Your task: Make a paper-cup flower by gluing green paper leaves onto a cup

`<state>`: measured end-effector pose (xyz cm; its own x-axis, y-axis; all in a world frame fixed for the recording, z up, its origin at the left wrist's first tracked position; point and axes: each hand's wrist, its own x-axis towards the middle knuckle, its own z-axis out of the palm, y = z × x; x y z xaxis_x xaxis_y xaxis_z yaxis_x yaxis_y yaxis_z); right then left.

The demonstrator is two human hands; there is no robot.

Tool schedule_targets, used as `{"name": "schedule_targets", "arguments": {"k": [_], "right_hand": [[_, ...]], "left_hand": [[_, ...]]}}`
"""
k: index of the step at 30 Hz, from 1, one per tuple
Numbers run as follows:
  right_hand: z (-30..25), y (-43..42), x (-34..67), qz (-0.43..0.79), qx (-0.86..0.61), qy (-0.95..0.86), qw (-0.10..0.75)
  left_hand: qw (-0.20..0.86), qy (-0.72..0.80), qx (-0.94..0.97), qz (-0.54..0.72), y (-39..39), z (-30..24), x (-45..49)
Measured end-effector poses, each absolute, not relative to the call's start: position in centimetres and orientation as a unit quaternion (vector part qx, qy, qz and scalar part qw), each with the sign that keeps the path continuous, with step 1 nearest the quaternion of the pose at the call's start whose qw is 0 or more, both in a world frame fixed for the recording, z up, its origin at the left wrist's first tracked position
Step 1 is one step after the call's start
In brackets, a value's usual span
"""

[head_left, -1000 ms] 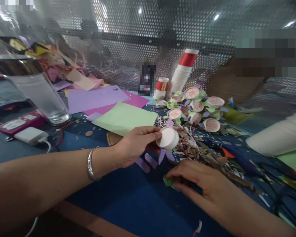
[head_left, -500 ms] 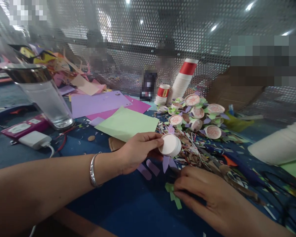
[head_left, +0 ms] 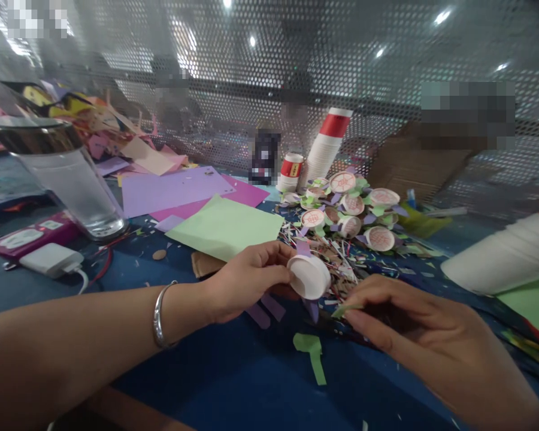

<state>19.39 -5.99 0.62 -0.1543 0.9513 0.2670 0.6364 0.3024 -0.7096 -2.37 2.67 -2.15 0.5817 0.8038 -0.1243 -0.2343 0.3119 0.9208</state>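
Note:
Between thumb and fingers, my left hand point(head_left: 251, 278) grips a small white paper cup piece point(head_left: 309, 277) with its round side turned toward me. Purple paper tabs point(head_left: 312, 310) stick out from its top and bottom. To its right, my right hand point(head_left: 413, 329) pinches a small green paper strip point(head_left: 344, 310), apart from the cup piece. Other green paper strips point(head_left: 313, 353) lie on the blue table below. Two purple strips point(head_left: 265, 311) rest partly under my left hand.
Finished-looking cup pieces with red patterns point(head_left: 351, 203) are heaped behind, near stacked paper cups point(head_left: 323, 146). Coloured sheets point(head_left: 227, 226) lie left of centre. A water bottle point(head_left: 72, 185) and a white charger point(head_left: 53, 261) stand at left. A cup stack point(head_left: 489, 260) lies at right.
My right hand has risen from the table with a green strip between its fingers. The cup piece in my left hand has tilted. The view has shifted slightly.

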Motion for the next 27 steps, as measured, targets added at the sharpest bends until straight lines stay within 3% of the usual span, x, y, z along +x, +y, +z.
{"name": "schedule_targets", "arguments": {"k": [9,27], "right_hand": [[-0.33,-5.90,19.95,0.309,-0.554,-0.619,0.464],[-0.18,-5.92,19.30,0.354,-0.550,-0.608,0.450]], "left_hand": [[0.702,0.282,0.579,0.305,2.21,-2.08,-2.66],[0.695,0.233,0.606,0.309,1.69,-2.35,-2.46]]}}
